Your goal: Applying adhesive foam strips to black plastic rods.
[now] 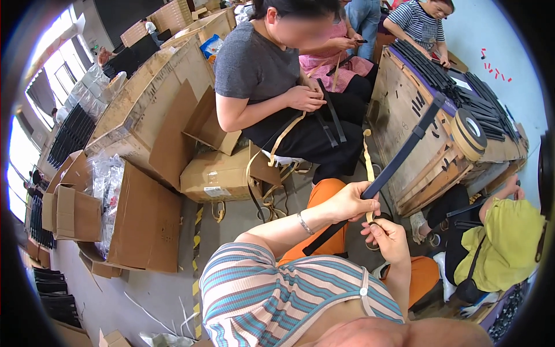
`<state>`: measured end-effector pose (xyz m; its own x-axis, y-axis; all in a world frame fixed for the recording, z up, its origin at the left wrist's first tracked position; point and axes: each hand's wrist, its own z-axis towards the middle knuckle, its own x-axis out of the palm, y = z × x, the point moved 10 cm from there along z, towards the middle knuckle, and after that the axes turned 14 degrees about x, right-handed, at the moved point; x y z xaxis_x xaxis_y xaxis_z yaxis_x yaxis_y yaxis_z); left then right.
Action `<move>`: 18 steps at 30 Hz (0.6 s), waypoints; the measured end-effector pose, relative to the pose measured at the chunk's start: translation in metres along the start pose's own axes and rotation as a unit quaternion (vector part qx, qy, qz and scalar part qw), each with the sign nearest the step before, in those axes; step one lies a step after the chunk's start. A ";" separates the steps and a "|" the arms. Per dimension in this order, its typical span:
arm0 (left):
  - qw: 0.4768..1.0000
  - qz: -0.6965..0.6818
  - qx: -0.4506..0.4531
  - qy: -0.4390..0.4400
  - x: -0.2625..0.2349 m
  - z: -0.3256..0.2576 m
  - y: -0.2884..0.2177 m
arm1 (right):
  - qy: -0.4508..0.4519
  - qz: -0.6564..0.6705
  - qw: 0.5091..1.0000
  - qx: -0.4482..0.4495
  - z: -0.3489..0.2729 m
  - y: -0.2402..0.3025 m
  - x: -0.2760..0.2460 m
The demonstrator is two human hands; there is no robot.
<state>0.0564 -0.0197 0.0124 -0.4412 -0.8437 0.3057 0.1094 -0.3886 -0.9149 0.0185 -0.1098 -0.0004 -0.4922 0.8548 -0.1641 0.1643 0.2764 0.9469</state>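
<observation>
My left hand [354,202], with a bracelet at its wrist, is closed around a long, flat black strip [399,161]. The strip slants from my lap up toward the wooden crate, and a black band or clip wraps it near its upper end. Close beside it, my right hand [388,238] pinches a narrow pale-yellow tape [369,159] between thumb and fingers. That tape runs upward past my left hand and hangs in a loose curve. A short dark piece lies at my right fingertips, too small to name.
At the right stands a wooden crate [399,124] topped with black strips [488,110]; a tape roll [469,134] sits at its edge. A co-worker [254,75] opposite handles similar strips. Another person in yellow [503,237] bends at the right. Cardboard boxes [144,220] and loose tape [269,202] lie left.
</observation>
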 end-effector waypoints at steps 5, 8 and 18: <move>1.000 0.005 -0.014 -0.028 0.010 0.021 0.013 | -0.083 -0.064 0.977 -0.186 -0.020 0.035 -0.030; 0.996 0.069 -0.002 -0.052 0.003 0.024 0.012 | -0.143 -0.037 0.947 -0.287 -0.025 0.066 -0.036; 0.988 0.150 0.017 0.033 0.030 0.020 0.021 | -0.018 0.185 0.970 -0.157 -0.018 0.029 -0.034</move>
<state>0.0635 -0.0607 0.0072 -0.4412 -0.8974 0.0039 0.2727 -0.1381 -0.9521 0.0248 -0.1388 0.0372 -0.4187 0.8862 0.1984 0.0529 -0.1943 0.9795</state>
